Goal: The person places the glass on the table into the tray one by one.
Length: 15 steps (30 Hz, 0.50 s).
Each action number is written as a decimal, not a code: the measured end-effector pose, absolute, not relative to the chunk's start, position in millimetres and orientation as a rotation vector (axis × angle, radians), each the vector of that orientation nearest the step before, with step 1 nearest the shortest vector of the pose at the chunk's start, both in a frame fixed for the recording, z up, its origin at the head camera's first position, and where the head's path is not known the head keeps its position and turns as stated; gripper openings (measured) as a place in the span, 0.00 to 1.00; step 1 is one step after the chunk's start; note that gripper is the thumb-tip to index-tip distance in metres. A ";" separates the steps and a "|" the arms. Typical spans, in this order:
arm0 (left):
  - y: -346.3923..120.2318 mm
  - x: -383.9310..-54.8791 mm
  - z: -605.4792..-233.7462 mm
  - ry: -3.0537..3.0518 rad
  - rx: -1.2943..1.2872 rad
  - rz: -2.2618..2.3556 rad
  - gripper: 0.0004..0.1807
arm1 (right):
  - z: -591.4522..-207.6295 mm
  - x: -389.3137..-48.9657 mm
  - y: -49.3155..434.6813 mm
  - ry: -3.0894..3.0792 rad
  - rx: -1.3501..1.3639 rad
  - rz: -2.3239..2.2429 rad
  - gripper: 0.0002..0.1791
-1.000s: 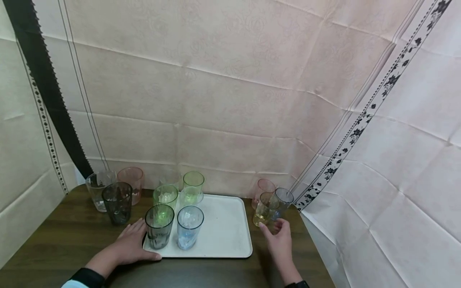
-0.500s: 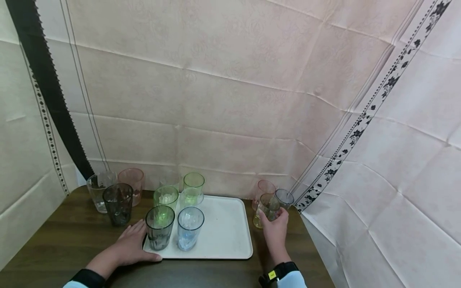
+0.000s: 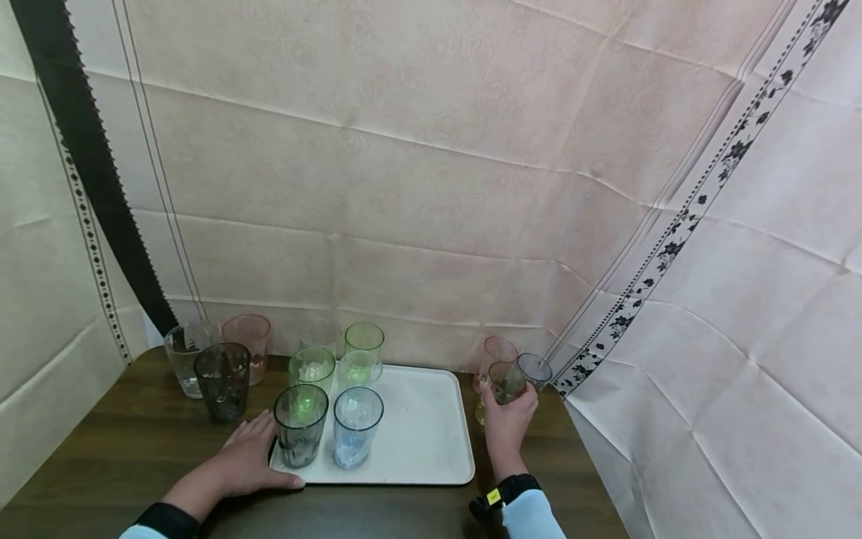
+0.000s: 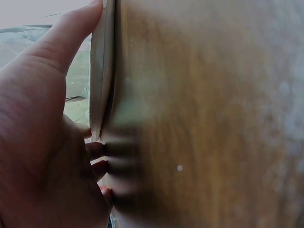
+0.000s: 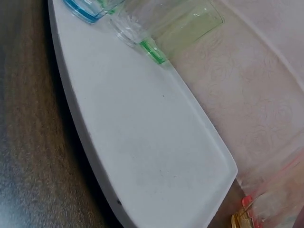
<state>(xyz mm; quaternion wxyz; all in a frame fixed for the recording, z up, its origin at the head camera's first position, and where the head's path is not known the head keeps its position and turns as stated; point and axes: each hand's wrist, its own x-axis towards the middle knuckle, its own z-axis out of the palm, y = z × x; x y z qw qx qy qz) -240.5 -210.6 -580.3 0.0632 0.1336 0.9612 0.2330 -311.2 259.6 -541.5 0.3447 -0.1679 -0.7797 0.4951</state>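
My right hand [image 3: 509, 425] grips a yellow-tinted drinking glass [image 3: 506, 378] at the table's right, thumb on its left side and fingers on its right. A pink glass [image 3: 499, 349] stands behind it, and a bluish glass [image 3: 536, 367] to its right. My left hand [image 3: 245, 458] rests at the near left corner of the white tray [image 3: 420, 427]. Its thumb lies along the front edge, and its extended fingers lie along the left side. On the tray's left half stand a grey glass [image 3: 300, 427], a blue glass [image 3: 357, 428], green glasses [image 3: 364, 338] and a clear glass.
Left of the tray on the brown wooden table [image 3: 101, 464] are a dark grey glass [image 3: 223, 380], a clear glass [image 3: 183, 367] and a pink glass [image 3: 251, 340]. Cream patterned cloth [image 3: 377, 187] hangs behind the table and at both sides.
My right hand has moved forward onto the yellow glass, from just in front of it to round its sides. The left hand and the tray stay in place.
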 end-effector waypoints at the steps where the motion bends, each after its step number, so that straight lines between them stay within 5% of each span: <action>1: -210.5 -240.7 -580.5 2.899 0.401 0.706 0.78 | -541.5 -311.9 259.3 -2.015 -0.434 1.283 0.53; 15: -211.0 -239.1 -576.6 2.889 0.403 0.712 0.78 | -541.6 -311.7 258.7 -2.042 -0.471 1.319 0.53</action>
